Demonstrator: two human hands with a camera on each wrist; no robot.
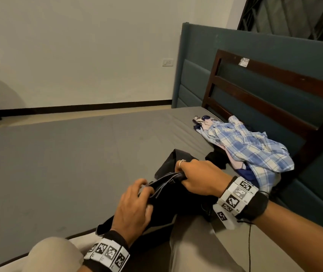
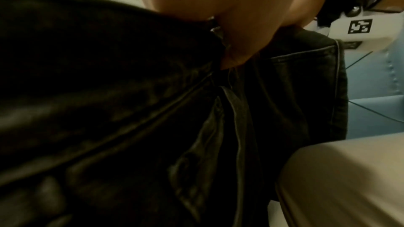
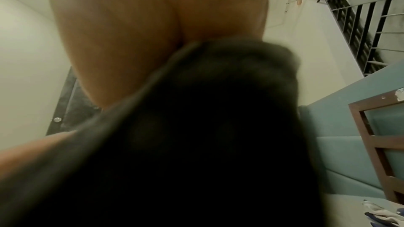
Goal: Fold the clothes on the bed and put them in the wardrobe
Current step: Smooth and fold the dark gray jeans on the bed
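Both hands grip a black garment (image 1: pixel 173 195) above the person's lap: left hand (image 1: pixel 132 210) and right hand (image 1: pixel 200 178), fingers clamped on its edge. Unfolded plaid shirt (image 1: pixel 251 148) lies on the bed (image 1: pixel 68 154).

Right hand (image 3: pixel 135 40) gripping dark garment (image 3: pixel 196 135)

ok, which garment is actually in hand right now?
The black denim garment, gripped by both the left hand and right hand; the blue plaid shirt lies untouched by the headboard.

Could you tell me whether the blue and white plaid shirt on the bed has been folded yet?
Not folded: the blue and white plaid shirt lies crumpled in a loose heap on the grey mattress beside the dark wooden headboard.
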